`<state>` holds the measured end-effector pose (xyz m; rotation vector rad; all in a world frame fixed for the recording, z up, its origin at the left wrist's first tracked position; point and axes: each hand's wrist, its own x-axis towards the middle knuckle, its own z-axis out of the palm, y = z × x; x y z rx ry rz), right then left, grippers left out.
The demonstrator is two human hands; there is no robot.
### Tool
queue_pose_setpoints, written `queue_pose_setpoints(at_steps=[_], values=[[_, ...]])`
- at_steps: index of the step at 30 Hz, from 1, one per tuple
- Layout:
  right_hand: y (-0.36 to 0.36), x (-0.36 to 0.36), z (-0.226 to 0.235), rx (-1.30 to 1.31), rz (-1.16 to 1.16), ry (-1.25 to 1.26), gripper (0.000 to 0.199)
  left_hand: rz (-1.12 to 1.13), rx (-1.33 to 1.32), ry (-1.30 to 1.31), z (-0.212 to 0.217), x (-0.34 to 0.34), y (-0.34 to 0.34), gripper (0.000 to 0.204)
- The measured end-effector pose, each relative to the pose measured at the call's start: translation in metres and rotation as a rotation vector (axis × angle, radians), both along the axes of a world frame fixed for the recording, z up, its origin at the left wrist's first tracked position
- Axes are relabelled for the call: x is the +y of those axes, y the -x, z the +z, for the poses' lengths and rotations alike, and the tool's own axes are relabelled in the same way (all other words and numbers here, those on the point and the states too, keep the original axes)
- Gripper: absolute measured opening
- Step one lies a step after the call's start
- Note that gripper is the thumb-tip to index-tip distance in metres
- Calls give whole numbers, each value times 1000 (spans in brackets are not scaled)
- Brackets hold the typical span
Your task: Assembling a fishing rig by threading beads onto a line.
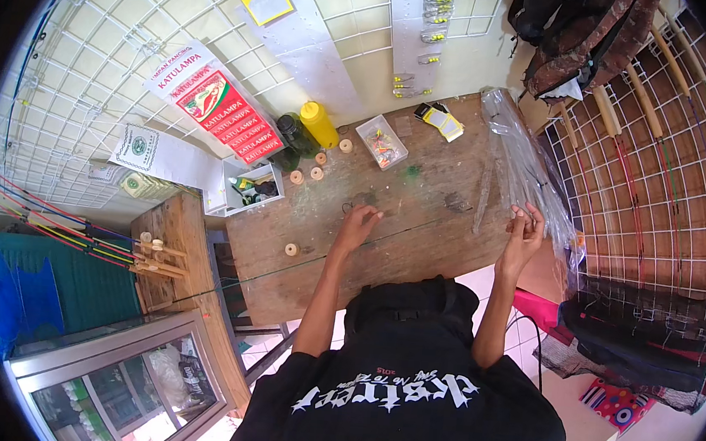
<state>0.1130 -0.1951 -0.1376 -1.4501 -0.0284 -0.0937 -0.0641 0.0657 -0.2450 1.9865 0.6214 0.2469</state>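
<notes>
My left hand (pixel 358 227) is over the middle of the worn wooden table (pixel 434 243), its thumb and fingers drawn together in a pinch. Whatever those fingertips hold is too fine to make out. Beside them, a small dark ring (pixel 346 208) lies on the wood. Near the table's right edge my right hand (pixel 524 238) is raised, with its fingers bent inward. Anything between those fingers cannot be made out either. Clear plastic sheeting (pixel 517 155) lies just beyond that hand. A thin, dark green line crosses the tabletop between the two hands.
Along the back stand a yellow bottle (pixel 319 125), a dark jar (pixel 295 141) and a clear box of small colourful pieces (pixel 382 142). A yellow-and-black packet (pixel 440 122) lies farther right. Several wooden discs (pixel 291 250) and a white box (pixel 252 188) are at left. Wire racks flank the table.
</notes>
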Motion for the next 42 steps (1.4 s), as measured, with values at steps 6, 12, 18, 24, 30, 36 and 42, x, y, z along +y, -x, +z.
queue_pose_setpoints(at_steps=[6,12,18,24,30,36,42], values=[[17,7,5,30,17,-4,20,-174,-30,23,1,-9,-21,33],[28,13,7,58,27,-37,22,-306,233,269,8,-10,-24,38],[23,4,4,49,-35,-26,27,-208,175,176,35,-13,-16,30],[21,1,1,36,-67,-23,26,-75,101,131,29,5,12,25],[13,-8,-14,25,-101,-72,21,24,100,106,30,15,33,25],[15,-10,-14,2,-170,-30,19,102,126,41,35,21,51,26],[18,-6,-10,3,-114,22,16,153,164,1,39,31,65,25]])
